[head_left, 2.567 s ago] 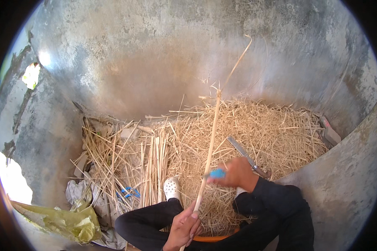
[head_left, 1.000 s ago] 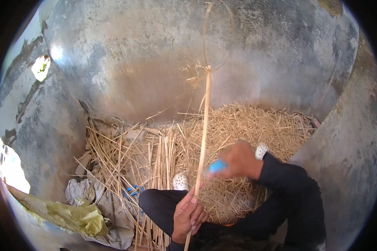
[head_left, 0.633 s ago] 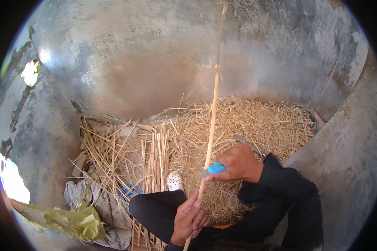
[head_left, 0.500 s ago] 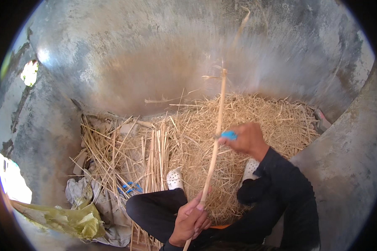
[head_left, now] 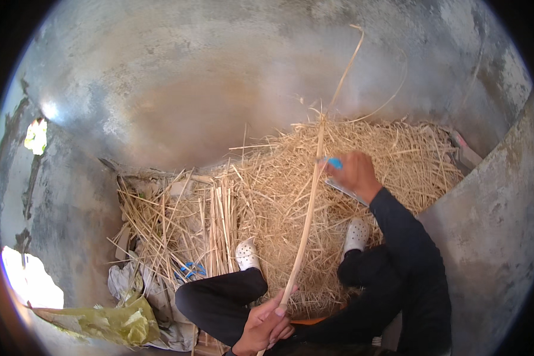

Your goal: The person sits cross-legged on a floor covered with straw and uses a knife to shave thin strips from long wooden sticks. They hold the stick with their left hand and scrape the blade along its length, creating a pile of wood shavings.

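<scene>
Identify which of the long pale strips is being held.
The strip in the left hand, reaching up past the blue tool in the right hand; the bundled strips lying to its left are in neither hand.

- yellow plastic sheet (head_left: 121, 322), well left of the left fingers (head_left: 279, 331)
- white perforated clogs (head_left: 247, 255) — beyond those fingers
- stained grey wall (head_left: 190, 77) — past the right fingers (head_left: 340, 172)

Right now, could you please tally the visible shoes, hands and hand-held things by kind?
White clogs: 2
Left hand and right hand: 2
Long pale stalk: 1
Blue-handled tool: 1
Total: 6
</scene>
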The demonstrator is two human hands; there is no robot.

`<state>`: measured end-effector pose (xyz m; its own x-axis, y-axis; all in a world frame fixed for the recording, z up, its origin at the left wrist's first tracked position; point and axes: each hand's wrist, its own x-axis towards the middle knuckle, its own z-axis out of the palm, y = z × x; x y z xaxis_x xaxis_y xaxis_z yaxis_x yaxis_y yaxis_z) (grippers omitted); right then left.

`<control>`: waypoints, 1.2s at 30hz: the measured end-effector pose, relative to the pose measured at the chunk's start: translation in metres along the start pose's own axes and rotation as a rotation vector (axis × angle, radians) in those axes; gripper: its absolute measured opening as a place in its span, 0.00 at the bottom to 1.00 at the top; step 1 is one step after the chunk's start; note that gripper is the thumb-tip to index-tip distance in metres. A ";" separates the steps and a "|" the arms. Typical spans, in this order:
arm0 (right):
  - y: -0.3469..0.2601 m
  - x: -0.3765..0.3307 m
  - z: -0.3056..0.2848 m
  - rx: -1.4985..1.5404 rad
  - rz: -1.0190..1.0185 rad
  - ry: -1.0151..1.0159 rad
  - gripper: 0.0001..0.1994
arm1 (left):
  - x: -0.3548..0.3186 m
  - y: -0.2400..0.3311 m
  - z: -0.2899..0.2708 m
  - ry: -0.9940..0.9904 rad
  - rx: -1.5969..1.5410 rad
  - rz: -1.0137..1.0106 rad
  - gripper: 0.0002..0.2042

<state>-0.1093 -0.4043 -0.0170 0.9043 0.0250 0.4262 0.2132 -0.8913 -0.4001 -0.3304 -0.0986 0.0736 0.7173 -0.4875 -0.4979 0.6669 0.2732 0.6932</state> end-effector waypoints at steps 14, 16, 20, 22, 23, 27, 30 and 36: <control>0.014 0.006 -0.004 0.419 0.387 -0.248 0.40 | 0.039 0.002 0.001 0.093 0.081 0.077 0.22; -0.038 -0.013 -0.007 0.385 0.106 -0.263 0.38 | 0.047 0.008 -0.003 0.106 0.053 0.144 0.22; -0.099 -0.053 -0.022 0.210 -0.257 -0.287 0.40 | 0.044 0.021 -0.003 0.115 0.002 0.252 0.22; -0.094 -0.048 -0.009 0.146 -0.249 -0.217 0.40 | 0.039 0.018 -0.003 0.109 0.041 0.234 0.23; -0.081 -0.040 -0.006 0.131 -0.191 -0.211 0.39 | 0.038 0.015 -0.001 0.093 0.053 0.211 0.23; -0.060 -0.026 -0.003 0.125 -0.116 -0.132 0.36 | 0.038 0.008 -0.001 0.094 0.108 0.190 0.24; -0.100 -0.054 -0.011 0.187 -0.318 -0.244 0.35 | 0.037 0.006 -0.009 0.158 0.295 0.289 0.23; -0.060 -0.032 0.012 0.234 -0.093 -0.166 0.41 | 0.031 0.016 0.002 0.210 0.582 0.251 0.23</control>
<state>-0.1466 -0.3466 -0.0163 0.9209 0.1919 0.3392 0.3596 -0.7540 -0.5498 -0.2979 -0.1109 0.0698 0.8998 -0.2794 -0.3351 0.2993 -0.1635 0.9401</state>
